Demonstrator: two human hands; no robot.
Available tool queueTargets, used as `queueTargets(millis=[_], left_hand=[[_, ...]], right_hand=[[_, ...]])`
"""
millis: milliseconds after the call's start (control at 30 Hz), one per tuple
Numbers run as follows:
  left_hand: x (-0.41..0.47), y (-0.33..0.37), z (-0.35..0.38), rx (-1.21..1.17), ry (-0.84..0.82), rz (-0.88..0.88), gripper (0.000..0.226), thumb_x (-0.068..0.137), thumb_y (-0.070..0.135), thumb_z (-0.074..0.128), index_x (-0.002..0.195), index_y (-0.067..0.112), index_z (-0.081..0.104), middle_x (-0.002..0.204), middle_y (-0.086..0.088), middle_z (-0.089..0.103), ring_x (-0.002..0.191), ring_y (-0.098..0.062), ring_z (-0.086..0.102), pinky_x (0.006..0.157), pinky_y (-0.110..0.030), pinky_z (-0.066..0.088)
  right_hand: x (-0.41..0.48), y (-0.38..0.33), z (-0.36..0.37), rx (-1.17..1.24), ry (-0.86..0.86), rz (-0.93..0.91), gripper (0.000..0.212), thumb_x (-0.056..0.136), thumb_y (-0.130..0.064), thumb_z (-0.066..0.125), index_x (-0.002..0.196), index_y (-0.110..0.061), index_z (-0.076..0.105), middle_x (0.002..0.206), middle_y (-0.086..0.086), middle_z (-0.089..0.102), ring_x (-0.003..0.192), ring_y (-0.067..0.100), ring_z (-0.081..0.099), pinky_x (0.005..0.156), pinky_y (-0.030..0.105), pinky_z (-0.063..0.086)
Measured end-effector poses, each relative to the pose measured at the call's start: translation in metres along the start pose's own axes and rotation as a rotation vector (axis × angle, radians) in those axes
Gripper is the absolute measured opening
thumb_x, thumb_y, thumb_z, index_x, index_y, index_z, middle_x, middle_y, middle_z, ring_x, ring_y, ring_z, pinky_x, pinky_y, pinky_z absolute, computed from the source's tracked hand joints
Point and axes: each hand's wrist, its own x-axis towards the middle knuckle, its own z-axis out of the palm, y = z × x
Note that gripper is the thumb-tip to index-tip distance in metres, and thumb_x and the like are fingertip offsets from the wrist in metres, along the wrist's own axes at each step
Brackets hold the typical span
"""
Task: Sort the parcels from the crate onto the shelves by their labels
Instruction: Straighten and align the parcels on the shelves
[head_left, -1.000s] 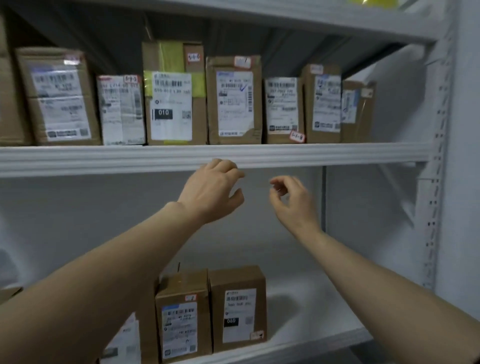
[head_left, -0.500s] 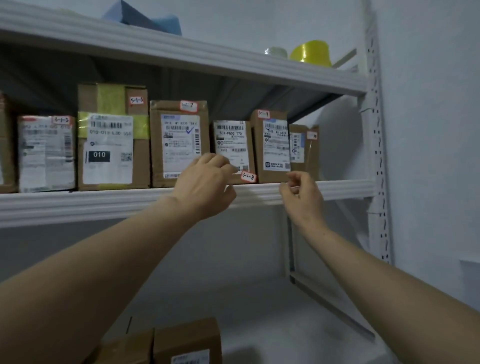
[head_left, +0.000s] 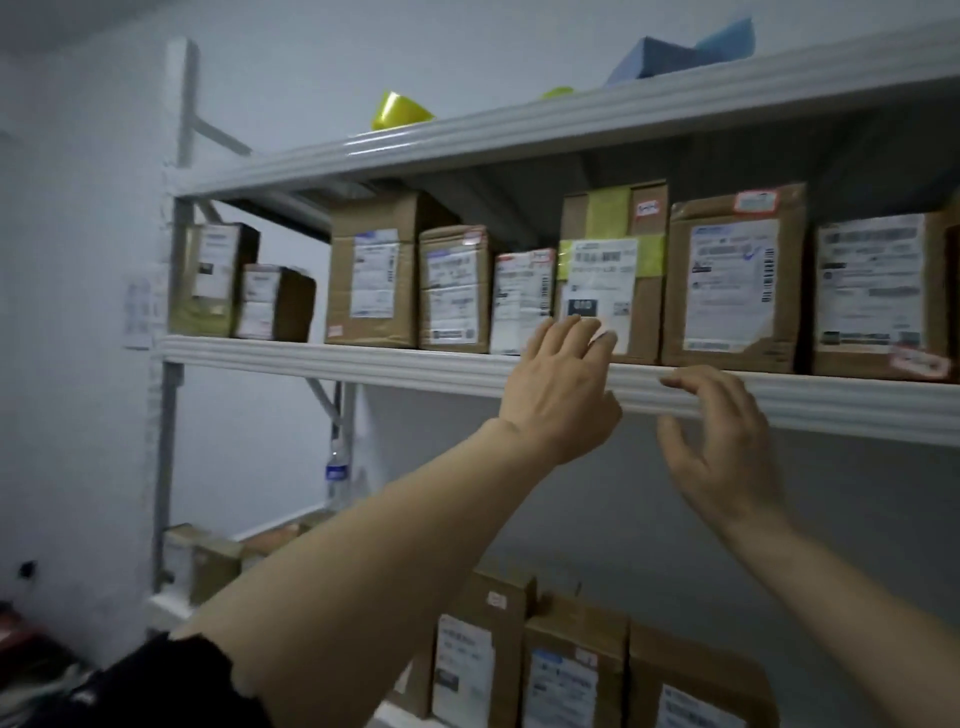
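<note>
my left hand (head_left: 563, 387) is up in front of the middle shelf (head_left: 311, 356), fingers nearly straight and slightly spread, holding nothing. the fingertips lie over the lower edge of the label on the yellow-taped parcel (head_left: 610, 270), though i cannot tell whether they touch it. my right hand (head_left: 722, 447) hangs just right of it, near the shelf's front lip, fingers loosely curled and empty. the yellow-taped parcel stands upright in the row on that shelf, between a white parcel (head_left: 522, 301) on its left and a brown parcel with a red-edged sticker (head_left: 735, 280) on its right. more parcels (head_left: 574, 670) stand on the shelf below. a yellow object (head_left: 397, 109) and something blue (head_left: 680, 52) sit on top, and a bottle (head_left: 337, 473) stands at the left.
</note>
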Motion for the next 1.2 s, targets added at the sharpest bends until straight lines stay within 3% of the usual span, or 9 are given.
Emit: queueTargets(millis=[133,233,400,600,900,1200], left_hand=[[-0.039,-0.076,-0.017,0.07,-0.038,-0.162,0.059,0.091,0.035,0.05,0.144,0.015,0.033,0.149,-0.004,0.032,0.139,-0.022,0.023,0.116,-0.034,0.013],[-0.064,-0.141,-0.031,0.034,-0.05,-0.311,0.056,0.092,0.035,0.05,0.142,0.017,0.035,0.146,-0.004,0.036,0.136,-0.022,0.028,0.112,-0.034,0.023],[-0.096,-0.252,-0.046,-0.032,-0.093,-0.511,0.056,0.093,0.033,0.049,0.144,0.016,0.032,0.145,-0.005,0.035,0.134,-0.024,0.032,0.108,-0.035,0.03],[-0.106,-0.361,-0.055,-0.146,-0.108,-0.56,0.046,0.094,0.015,0.048,0.139,0.014,0.038,0.137,-0.007,0.043,0.121,-0.025,0.046,0.098,-0.035,0.039],[-0.103,-0.413,-0.015,-0.23,-0.126,-0.483,0.043,0.091,-0.001,0.041,0.131,0.011,0.051,0.133,-0.006,0.051,0.121,-0.024,0.048,0.099,-0.034,0.04],[-0.07,-0.415,0.003,-0.408,-0.012,-0.58,0.048,0.092,0.001,0.044,0.139,0.011,0.044,0.141,-0.007,0.047,0.13,-0.022,0.042,0.107,-0.032,0.033]], right_hand=[[0.01,-0.051,0.061,0.101,-0.079,-0.017,0.027,0.09,-0.015,0.057,0.115,-0.008,0.06,0.122,0.01,0.054,0.116,0.027,0.052,0.094,0.031,0.037],[0.019,-0.094,0.109,0.166,-0.141,-0.02,0.028,0.089,-0.009,0.059,0.117,-0.009,0.059,0.125,0.007,0.05,0.117,0.023,0.05,0.089,0.027,0.037],[0.043,-0.156,0.192,0.169,-0.15,0.008,0.031,0.087,-0.012,0.06,0.119,-0.008,0.057,0.121,0.007,0.051,0.11,0.024,0.053,0.084,0.03,0.04],[0.089,-0.209,0.268,0.135,-0.074,0.185,0.036,0.087,-0.011,0.058,0.123,-0.009,0.054,0.128,0.012,0.049,0.11,0.03,0.054,0.092,0.038,0.043],[0.096,-0.222,0.317,-0.025,-0.101,0.177,0.036,0.08,-0.004,0.056,0.115,-0.009,0.059,0.127,0.009,0.053,0.109,0.032,0.056,0.091,0.042,0.046],[0.099,-0.209,0.32,-0.064,-0.096,0.126,0.039,0.077,-0.002,0.053,0.113,-0.012,0.062,0.12,0.006,0.059,0.108,0.027,0.058,0.089,0.037,0.047]])
